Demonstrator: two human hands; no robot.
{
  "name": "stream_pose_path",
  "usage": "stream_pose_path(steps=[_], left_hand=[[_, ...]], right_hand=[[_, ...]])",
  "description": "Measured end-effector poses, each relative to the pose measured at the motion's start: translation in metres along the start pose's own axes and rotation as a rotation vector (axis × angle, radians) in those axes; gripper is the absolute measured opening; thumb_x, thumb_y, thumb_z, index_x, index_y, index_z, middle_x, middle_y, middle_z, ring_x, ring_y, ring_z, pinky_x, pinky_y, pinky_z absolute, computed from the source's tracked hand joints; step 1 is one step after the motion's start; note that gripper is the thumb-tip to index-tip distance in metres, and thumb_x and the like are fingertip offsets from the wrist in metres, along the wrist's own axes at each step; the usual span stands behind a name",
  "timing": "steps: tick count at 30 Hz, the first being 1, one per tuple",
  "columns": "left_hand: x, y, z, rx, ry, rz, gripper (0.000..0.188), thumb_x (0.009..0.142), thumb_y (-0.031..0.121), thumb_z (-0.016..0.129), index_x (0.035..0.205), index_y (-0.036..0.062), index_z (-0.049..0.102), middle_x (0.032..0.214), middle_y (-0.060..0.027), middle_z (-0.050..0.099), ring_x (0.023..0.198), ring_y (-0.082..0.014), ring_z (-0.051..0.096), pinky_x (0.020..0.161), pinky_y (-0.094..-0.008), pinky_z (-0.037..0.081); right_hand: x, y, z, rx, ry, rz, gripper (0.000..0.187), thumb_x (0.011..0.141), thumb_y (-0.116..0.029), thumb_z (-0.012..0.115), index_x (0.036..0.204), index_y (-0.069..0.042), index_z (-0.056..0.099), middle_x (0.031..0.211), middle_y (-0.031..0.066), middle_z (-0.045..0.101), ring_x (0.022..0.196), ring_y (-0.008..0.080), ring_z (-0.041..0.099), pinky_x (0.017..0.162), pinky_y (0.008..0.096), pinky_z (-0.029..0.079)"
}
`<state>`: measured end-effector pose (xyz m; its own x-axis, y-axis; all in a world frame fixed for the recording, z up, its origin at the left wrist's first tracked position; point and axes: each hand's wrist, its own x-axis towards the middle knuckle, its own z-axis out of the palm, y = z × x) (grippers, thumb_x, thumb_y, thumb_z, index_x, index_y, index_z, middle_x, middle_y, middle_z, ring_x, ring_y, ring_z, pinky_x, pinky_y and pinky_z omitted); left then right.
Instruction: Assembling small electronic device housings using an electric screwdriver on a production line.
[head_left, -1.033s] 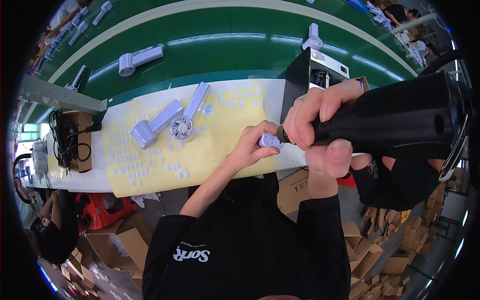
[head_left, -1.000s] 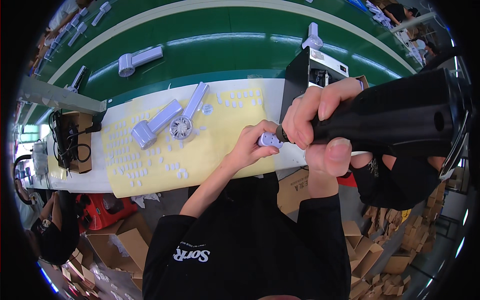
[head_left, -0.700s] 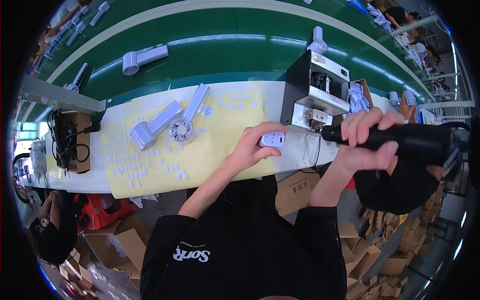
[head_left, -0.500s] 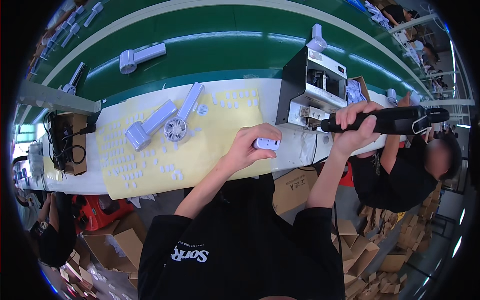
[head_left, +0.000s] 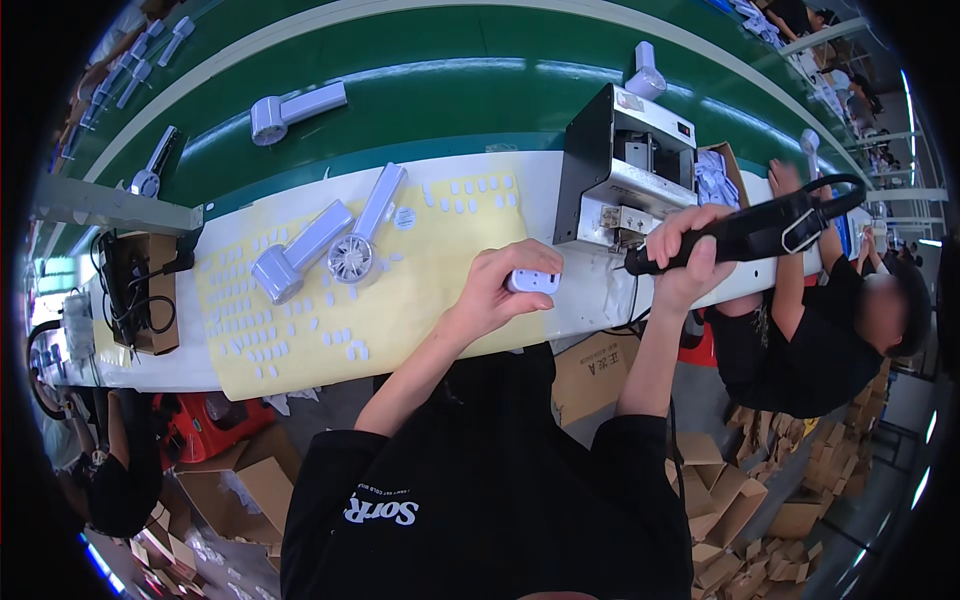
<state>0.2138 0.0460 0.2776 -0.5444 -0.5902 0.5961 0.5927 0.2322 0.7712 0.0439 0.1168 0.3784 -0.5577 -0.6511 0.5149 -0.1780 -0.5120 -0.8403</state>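
Observation:
My left hand (head_left: pixel 497 292) is closed around a small pale plastic part (head_left: pixel 535 281) with little holes in its visible end; the rest of it is hidden by the fingers. My right hand (head_left: pixel 686 258) grips a black electric screwdriver (head_left: pixel 750 232), lying almost level with its cord end raised to the right. Its tip is close to the front of a black and silver screw feeder (head_left: pixel 625 175); whether they touch I cannot tell. Left of my left hand, two pale handheld fans (head_left: pixel 352 258) (head_left: pixel 300 250) lie on a yellow sheet (head_left: pixel 440 290).
Rows of small white pads cover the yellow sheet. Beyond the table runs a green conveyor belt (head_left: pixel 430 110) carrying more fans (head_left: pixel 295 110). A cardboard box with black cables (head_left: pixel 150 290) stands at the left. Another person (head_left: pixel 800 340) works at the right; cartons (head_left: pixel 235 490) lie below.
My right hand and the screwdriver have shifted slightly left and down, with the cord end tilting up. Fans on the belt have moved right. My left hand stays almost where it was.

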Motion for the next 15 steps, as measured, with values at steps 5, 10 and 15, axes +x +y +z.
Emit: stream_pose_path(steps=[5, 10, 15], left_hand=[[0.000, 0.000, -0.001, 0.029, -0.001, 0.014, 0.041, 0.075, 0.039, 0.066, 0.096, 0.0070, 0.050, 0.080, -0.0125, 0.060, 0.072, -0.0194, 0.060, 0.059, -0.0274, 0.046], [0.000, 0.002, -0.002, 0.033, -0.003, 0.012, 0.042, 0.076, 0.039, 0.066, 0.095, 0.0063, 0.050, 0.081, -0.0121, 0.061, 0.072, -0.0203, 0.060, 0.059, -0.0291, 0.047], [0.000, 0.012, -0.002, 0.049, 0.007, 0.000, 0.040, 0.070, 0.030, 0.072, 0.092, 0.0047, 0.051, 0.089, -0.0109, 0.062, 0.077, -0.0237, 0.061, 0.065, -0.0292, 0.047]], right_hand=[[-0.001, -0.044, 0.023, 0.229, -0.121, 0.016, 0.047, 0.078, -0.050, 0.057, 0.088, -0.009, 0.035, 0.057, 0.0016, 0.039, 0.038, 0.0092, 0.036, 0.036, 0.0224, 0.032], [0.013, -0.075, 0.064, 0.395, -0.314, -0.014, 0.054, 0.074, -0.054, 0.061, 0.089, -0.009, 0.035, 0.058, 0.0017, 0.039, 0.039, 0.0091, 0.036, 0.037, 0.0228, 0.032], [0.022, -0.082, 0.086, 0.380, -0.517, 0.032, 0.058, 0.071, -0.051, 0.067, 0.091, -0.008, 0.035, 0.057, 0.0030, 0.040, 0.042, 0.0108, 0.039, 0.040, 0.0248, 0.034]])
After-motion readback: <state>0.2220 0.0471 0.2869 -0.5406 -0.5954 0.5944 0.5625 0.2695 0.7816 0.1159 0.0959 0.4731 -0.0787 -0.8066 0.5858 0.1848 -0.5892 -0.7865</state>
